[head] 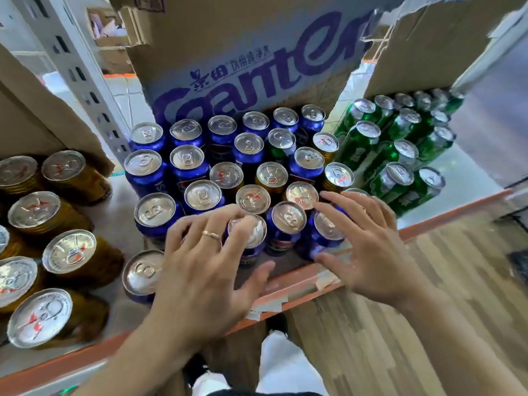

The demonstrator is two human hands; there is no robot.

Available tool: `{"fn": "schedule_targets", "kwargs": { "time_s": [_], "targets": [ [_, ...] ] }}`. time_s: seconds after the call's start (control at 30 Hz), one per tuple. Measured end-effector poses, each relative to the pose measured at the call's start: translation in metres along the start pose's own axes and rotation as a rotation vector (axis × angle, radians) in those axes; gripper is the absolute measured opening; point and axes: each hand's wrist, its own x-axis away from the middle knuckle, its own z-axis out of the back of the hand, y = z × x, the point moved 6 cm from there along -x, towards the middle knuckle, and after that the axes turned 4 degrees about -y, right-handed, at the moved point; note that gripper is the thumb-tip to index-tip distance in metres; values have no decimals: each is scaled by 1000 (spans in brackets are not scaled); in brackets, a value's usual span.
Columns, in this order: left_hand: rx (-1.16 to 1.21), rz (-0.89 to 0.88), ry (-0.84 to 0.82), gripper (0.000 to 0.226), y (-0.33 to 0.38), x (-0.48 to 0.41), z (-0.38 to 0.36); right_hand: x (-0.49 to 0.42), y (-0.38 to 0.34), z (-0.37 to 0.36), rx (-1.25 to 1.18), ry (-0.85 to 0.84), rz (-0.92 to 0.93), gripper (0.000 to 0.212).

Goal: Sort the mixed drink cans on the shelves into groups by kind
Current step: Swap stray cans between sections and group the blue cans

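Note:
Cans stand upright on a shelf (300, 278), seen from above. Gold cans (68, 251) fill the left, green cans (400, 174) the right. In the middle stand blue cans (154, 212) with several gold ones (271, 174) and one green can (281, 140) mixed in. My left hand (200, 270) hovers with spread fingers over a front-row blue can (248, 234), thumb below it. My right hand (368, 244) is spread over another front blue can (327, 228), fingertips by a gold can (301, 194). Neither hand clearly holds a can.
A cardboard box (257, 61) with purple lettering stands behind the middle cans. Cardboard flaps hang at left (43, 115) and right (428, 47). A perforated white upright (85, 81) rises at the back left. The shelf's orange front edge carries tape. Wood-pattern floor (428, 310) lies below right.

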Motion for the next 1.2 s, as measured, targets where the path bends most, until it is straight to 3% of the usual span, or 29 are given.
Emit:
{"fn": "schedule_targets", "kwargs": {
  "time_s": [0.17,0.4,0.63,0.93,1.2],
  "targets": [
    [-116,28,-125,49,8,-16,-29,15,32,-3,45,-51,-77,74],
    [-176,164,-52,36,13,-11,-37,-5,44,-13,85,-103,80,82],
    [-165,269,-28,39,21,-11,-44,-12,50,-14,71,-65,113,81],
    [-270,330,-101,46,33,1,-37,-15,51,-10,-31,-171,177,91],
    [-329,551,30,50,27,35,-8,-19,11,-1,-132,-175,273,86]
  ]
}}
